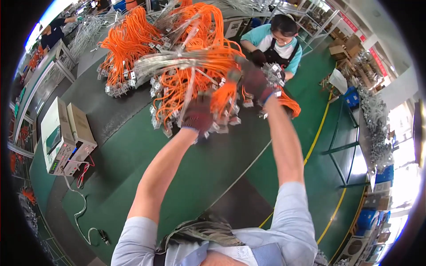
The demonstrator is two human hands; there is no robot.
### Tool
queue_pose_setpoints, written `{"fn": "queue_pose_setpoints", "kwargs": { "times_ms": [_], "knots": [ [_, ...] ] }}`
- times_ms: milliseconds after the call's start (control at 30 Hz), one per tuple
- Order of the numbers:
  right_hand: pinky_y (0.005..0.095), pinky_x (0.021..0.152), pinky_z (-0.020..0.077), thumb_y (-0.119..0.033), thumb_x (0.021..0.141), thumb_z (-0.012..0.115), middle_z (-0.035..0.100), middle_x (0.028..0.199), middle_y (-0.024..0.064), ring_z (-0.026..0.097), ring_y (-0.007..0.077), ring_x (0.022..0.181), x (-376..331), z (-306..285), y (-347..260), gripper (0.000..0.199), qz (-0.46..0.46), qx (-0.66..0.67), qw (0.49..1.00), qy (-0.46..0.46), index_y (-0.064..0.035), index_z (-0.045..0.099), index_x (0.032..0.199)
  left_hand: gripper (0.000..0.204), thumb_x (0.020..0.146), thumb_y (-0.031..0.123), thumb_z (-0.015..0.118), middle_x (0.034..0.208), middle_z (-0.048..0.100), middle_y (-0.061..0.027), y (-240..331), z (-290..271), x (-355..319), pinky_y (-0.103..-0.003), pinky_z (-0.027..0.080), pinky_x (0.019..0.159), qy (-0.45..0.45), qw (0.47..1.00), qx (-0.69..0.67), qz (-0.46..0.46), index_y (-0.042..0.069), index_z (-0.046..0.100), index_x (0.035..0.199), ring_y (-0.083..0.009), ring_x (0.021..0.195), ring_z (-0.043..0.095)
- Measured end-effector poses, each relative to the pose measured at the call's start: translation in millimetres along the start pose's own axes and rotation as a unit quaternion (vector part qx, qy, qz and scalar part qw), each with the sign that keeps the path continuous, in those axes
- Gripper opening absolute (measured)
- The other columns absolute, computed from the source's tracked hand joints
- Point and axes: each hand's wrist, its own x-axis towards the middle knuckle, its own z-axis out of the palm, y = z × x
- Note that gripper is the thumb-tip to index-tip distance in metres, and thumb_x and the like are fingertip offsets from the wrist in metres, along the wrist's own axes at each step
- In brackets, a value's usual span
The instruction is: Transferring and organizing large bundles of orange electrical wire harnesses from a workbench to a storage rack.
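Both my hands wear dark gloves and reach forward into a big pile of orange cables (173,95) with silvery plug ends. My left hand (198,114) lies against the near side of the pile, by the plugs; its fingers are blurred among the cables. To its right, my right hand (256,83) has its fingers closed around the top of a short orange cable bundle (224,96), whose plugs hang downward. A sheaf of clear, whitish ties or strips (164,63) lies across the pile just beyond my hands.
Another heap of orange cables (131,48) sits at the far left. A beige test instrument (71,137) with leads stands on the green-and-black table mat (133,164). Across the table a co-worker (277,42) handles cables. A rack table (348,150) stands at right.
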Motion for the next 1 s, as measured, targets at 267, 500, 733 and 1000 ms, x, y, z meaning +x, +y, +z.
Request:
{"fn": "queue_pose_setpoints", "kwargs": {
  "times_ms": [267,500,733,1000],
  "knots": [
    [0.0428,0.118,0.0394,-0.042,0.083,0.078,0.032,0.165,0.023,0.045,0.0362,0.144,-57,57,68,0.107,0.134,-0.03,0.989,0.049,-0.0036,0.019,0.163,0.067,0.083,0.033,0.077,0.141,0.055,-0.0239,-12,-11,-198,-0.055,0.043,0.107,0.021,0.996,-0.084,0.032,0.004,0.053,0.138,-0.0435,0.13,0.052],
    [0.0514,0.11,0.046,-0.038,0.103,0.059,0.053,0.147,0.0246,0.054,0.0418,0.133,-116,62,-171,0.062,-0.159,-0.059,0.945,0.28,0.0029,0.046,0.148,0.07,0.084,0.042,0.074,0.15,0.049,-0.0219,-42,-40,-464,-0.057,0.032,0.118,-0.005,0.927,0.035,-0.372,0.008,0.053,0.142,-0.0415,0.141,0.043],
    [0.0582,0.115,0.0371,-0.038,0.085,0.072,0.051,0.146,0.0218,0.046,0.0453,0.138,-273,197,-362,0.068,-0.496,0.246,0.807,-0.207,-0.0072,0.053,0.143,0.077,0.086,0.054,0.068,0.16,0.041,-0.0177,-28,-46,-501,-0.056,0.013,0.127,-0.057,0.839,-0.004,-0.54,0.012,0.05,0.149,-0.0378,0.15,0.033],
    [0.0634,0.12,0.0262,-0.049,0.089,0.058,0.051,0.144,0.0242,0.042,0.0469,0.14,-292,209,-354,0.065,-0.55,0.147,0.798,-0.198,-0.0053,0.058,0.137,0.075,0.092,0.056,0.059,0.164,0.037,-0.0149,-21,-9,-518,-0.055,0.014,0.127,0.034,0.88,0.048,-0.472,0.013,0.047,0.152,-0.0344,0.153,0.03]
  ]
}}
